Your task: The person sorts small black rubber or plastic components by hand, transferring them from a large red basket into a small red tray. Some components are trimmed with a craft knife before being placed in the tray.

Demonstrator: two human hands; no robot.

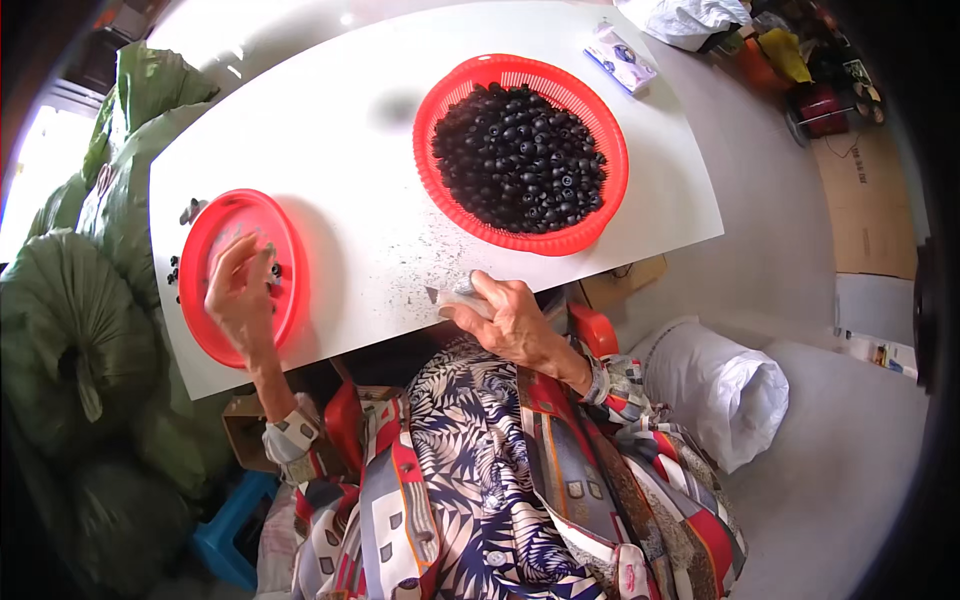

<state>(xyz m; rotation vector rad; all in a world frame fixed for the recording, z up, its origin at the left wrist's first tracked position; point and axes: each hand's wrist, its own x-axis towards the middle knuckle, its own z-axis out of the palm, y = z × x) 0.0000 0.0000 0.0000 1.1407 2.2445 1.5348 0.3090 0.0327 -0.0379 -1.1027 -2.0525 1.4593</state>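
Note:
My left hand (240, 305) hovers over a shallow round red tray (292, 315) at the left. Its fingers are loosely bent and apart, with nothing visible between them. A few small black pieces (276, 270) lie in the tray by the fingertips. At the table's near edge, my right hand (512, 325) is closed round a small knife, whose dark pointed blade (433, 295) sticks out to the left. Pale wrapping covers part of the fingers or handle; I cannot tell which. Beyond it stands a red slotted basket (450, 222) full of small, round, black pieces (520, 155), some with ring-shaped ends.
Dark crumbs (410, 265) are scattered on the white table (340, 130). A tissue pack (620, 60) lies at the far right. Large green sacks (80, 310) crowd the left side. On the floor at right stands a white sack (700, 390); a blue stool (230, 535) is at lower left.

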